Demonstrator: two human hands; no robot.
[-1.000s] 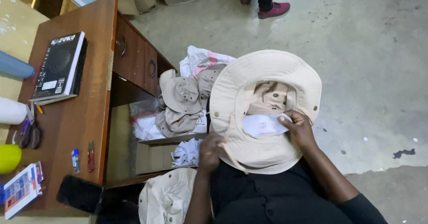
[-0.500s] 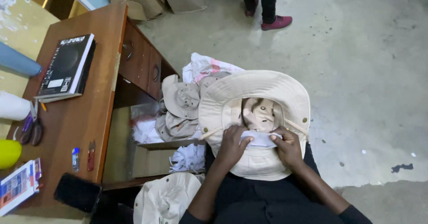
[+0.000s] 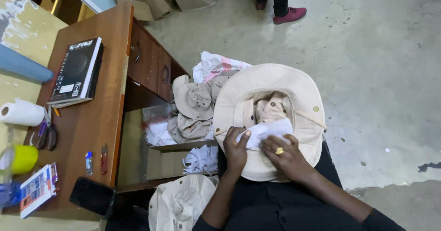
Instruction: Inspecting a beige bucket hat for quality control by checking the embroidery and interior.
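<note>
Both hands grip a crumpled white paper sheet (image 3: pixel 266 131) inside the upturned cream wide-brimmed fabric hat (image 3: pixel 268 91) on the lap: left hand (image 3: pixel 235 147) pinching its edge, right hand (image 3: pixel 285 155) pressing beside it.

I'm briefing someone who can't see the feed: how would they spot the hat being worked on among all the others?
Start at the brown wooden desk; a pile of beige hats sits beside its drawers. Just right of that, on the person's lap, lies the wide-brimmed cream hat, upside down. Unlike the crumpled ones, it is spread open, with the left hand and right hand pressing white paper into its crown.
</note>
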